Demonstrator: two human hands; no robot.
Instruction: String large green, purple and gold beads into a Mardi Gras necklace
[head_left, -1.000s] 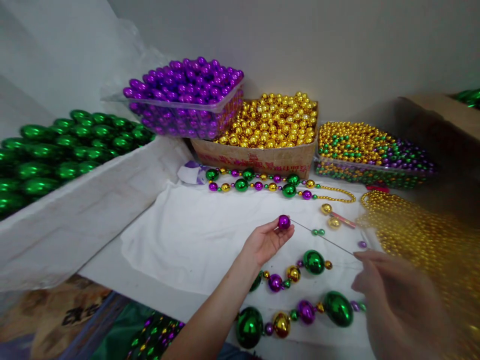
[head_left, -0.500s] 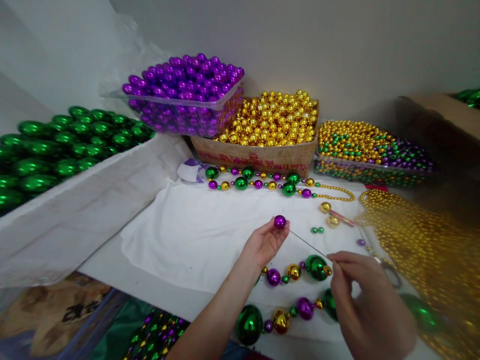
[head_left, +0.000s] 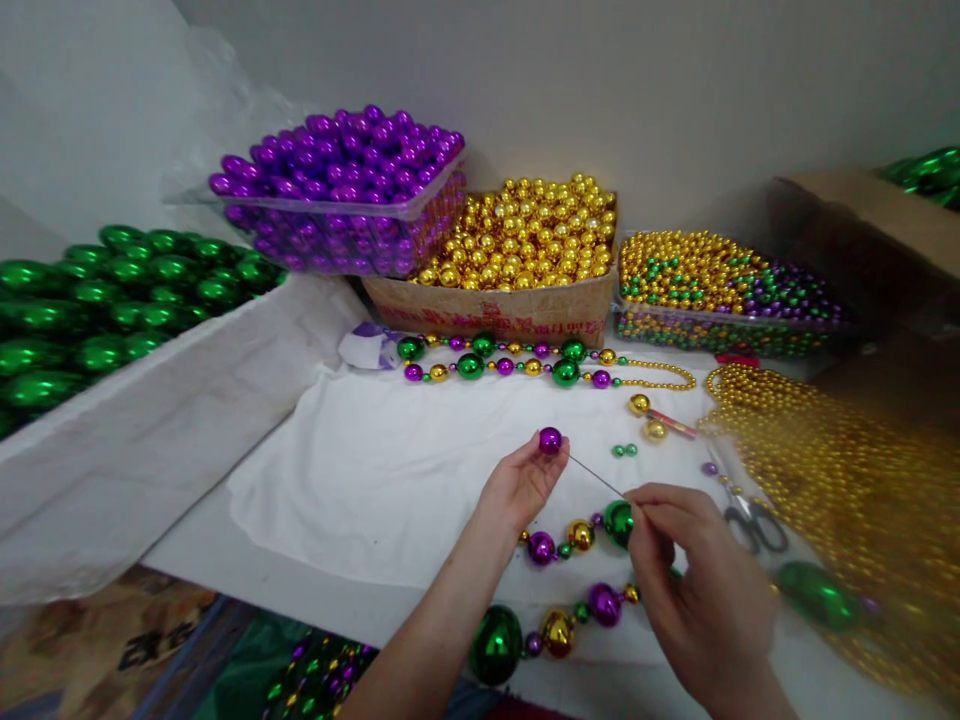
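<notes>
1. The left hand (head_left: 527, 482), at the centre of the frame, grasps a shiny round purple bead (head_left: 550, 440) between the thumb and the fingers.
2. The right hand (head_left: 694, 565), at the lower right of the centre, pinches a thin, straight grey rod (head_left: 596, 475) (a needle or a wire, I cannot tell which); the rod slants from beside the purple bead down to these fingertips.
3. Below the hands lies a row of shiny green, gold and purple beads (head_left: 541, 548), and nearer to the bottom edge a second such row (head_left: 558, 633); the right hand covers part of both.
4. At the middle, on the white cloth (head_left: 360, 470), a long multicoloured bead necklace (head_left: 470, 366) is laid in a loop.
5. Right of the centre are two small round green beads (head_left: 624, 450), two gold balls (head_left: 655, 430) and dark-handled metal scissors (head_left: 756, 528), near the heap of fine gold bead chains (head_left: 825, 455).
6. A clear plastic box (head_left: 345, 208) of purple beads stands at the upper left, and a brown cardboard box (head_left: 487, 308) of gold balls at the upper centre.
</notes>
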